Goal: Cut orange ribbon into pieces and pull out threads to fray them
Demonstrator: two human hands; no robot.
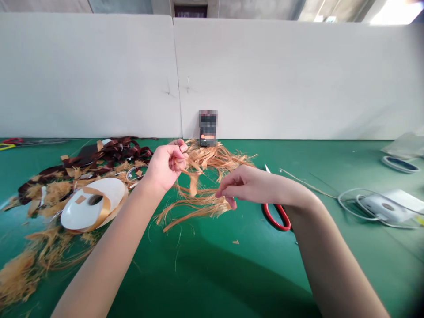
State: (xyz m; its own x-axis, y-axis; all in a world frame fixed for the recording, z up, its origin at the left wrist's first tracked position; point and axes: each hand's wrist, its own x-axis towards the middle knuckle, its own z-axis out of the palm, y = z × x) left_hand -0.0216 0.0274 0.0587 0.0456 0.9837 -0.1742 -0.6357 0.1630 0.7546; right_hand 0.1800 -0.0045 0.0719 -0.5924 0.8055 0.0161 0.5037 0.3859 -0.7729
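My left hand point(167, 164) is raised above the green table point(232, 274), fingers pinched on the upper end of a bundle of frayed tan ribbon strands point(198, 176). My right hand point(243, 185) is lower and to the right, its fingertips pinched on the lower strands of the same bundle, which fan out toward the table. Red-handled scissors point(276, 216) lie just under my right wrist, partly hidden by it.
A white spool of tan ribbon point(94, 204) lies at left among tan frayed scraps point(29, 265) and dark brown ribbon pieces point(109, 152). A small dark device point(208, 128) stands against the white partition. A white gadget with cable point(380, 207) sits at right.
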